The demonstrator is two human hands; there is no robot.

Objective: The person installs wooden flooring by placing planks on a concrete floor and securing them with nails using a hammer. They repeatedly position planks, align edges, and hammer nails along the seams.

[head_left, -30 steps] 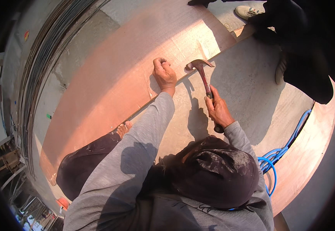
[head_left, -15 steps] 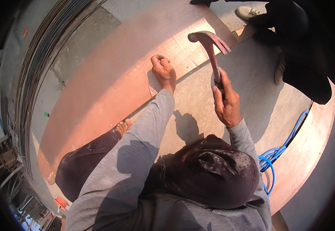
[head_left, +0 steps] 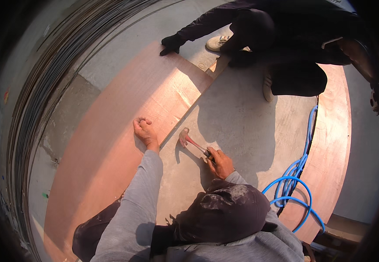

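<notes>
My right hand [head_left: 221, 165] grips a claw hammer [head_left: 192, 141] by its dark lower handle. The hammer has a worn metal head and a red upper shaft; it is held low over the concrete, its head close to the edge of a reddish plywood sheet [head_left: 106, 118]. On that sheet, near the same edge, rests my left hand [head_left: 146, 132] with its fingers curled in. What those fingers hold, if anything, is hidden. At the far end of the sheet a co-worker's dark-gloved hand [head_left: 171, 44] touches the corner.
The co-worker in dark clothes [head_left: 294, 78] crouches at the far right. Blue hose [head_left: 290, 177] lies coiled beside another plywood piece [head_left: 329, 144] on the right. Long thin metal rods [head_left: 34, 87] run along the left over the concrete floor [head_left: 237, 118].
My right hand has lowered the hammer from a raised position toward the floor. The view has shifted, and the co-worker's gloved hand now shows on the sheet's far corner. My left hand remains curled.
</notes>
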